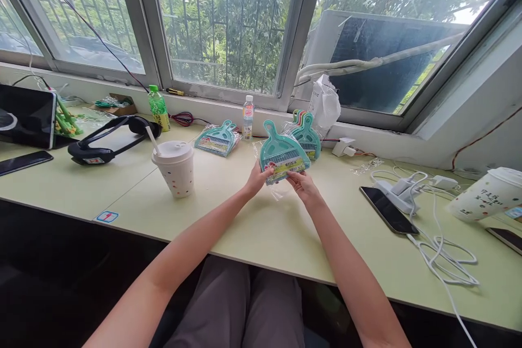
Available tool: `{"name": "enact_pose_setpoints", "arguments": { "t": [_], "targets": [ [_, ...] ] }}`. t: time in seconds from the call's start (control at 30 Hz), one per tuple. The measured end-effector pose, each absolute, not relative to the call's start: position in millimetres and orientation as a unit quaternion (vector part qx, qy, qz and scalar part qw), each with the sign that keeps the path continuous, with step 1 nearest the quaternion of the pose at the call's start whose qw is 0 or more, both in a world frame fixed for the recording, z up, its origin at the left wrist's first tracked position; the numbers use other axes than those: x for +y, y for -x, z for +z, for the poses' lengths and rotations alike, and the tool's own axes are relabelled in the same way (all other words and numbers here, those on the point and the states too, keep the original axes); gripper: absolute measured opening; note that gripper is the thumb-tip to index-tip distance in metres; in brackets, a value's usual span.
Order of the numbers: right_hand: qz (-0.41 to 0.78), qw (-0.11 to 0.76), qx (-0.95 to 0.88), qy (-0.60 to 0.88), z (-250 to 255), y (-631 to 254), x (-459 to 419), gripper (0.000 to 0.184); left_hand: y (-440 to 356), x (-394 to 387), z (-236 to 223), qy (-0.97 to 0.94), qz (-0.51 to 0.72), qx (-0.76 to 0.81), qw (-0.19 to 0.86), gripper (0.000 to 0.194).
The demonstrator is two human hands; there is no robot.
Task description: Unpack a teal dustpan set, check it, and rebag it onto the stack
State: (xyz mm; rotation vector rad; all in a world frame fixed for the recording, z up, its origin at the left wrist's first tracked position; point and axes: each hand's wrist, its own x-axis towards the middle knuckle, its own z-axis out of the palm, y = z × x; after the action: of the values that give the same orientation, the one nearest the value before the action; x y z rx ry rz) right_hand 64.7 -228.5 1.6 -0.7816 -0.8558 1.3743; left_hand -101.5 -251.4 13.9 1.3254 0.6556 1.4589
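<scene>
Both my hands hold a packaged teal mini dustpan and brush set (283, 153) above the table, its handle pointing up and away from me. My left hand (259, 178) grips the lower left corner with the thumb on the printed label. At the lower right edge, my right hand (304, 184) pinches the clear wrapper and label. Just behind stands a stack of similar sets (309, 136), partly hidden, with handles in several colours. Further left, more wrapped teal sets (218, 138) lie on the table.
A lidded paper cup (175, 169) with a straw stands left, near a black headset (110, 141). Two bottles, one green (158, 107) and one clear (248, 117), stand by the window. On the right are a phone (387, 210), tangled white cables (442, 253) and another cup (487, 196).
</scene>
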Motion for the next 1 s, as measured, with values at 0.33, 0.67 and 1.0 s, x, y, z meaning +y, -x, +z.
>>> {"name": "enact_pose_setpoints", "arguments": {
  "t": [0.33, 0.67, 1.0],
  "targets": [
    [0.575, 0.655, -0.359, 0.332, -2.8, -65.5, -226.6, 0.034, 104.8, -252.4, 8.7, -0.554, 0.526, 0.324, 0.559, 0.058],
    [0.577, 0.646, -0.355, 0.352, -4.5, -70.5, -225.6, 0.026, 106.7, -254.6, 8.5, -0.572, 0.466, 0.316, 0.597, 0.053],
    [0.576, 0.637, -0.376, 0.348, -5.7, -72.4, -225.8, 0.025, 106.3, -254.9, 8.2, -0.588, 0.473, 0.305, 0.581, 0.052]
  ]
}}
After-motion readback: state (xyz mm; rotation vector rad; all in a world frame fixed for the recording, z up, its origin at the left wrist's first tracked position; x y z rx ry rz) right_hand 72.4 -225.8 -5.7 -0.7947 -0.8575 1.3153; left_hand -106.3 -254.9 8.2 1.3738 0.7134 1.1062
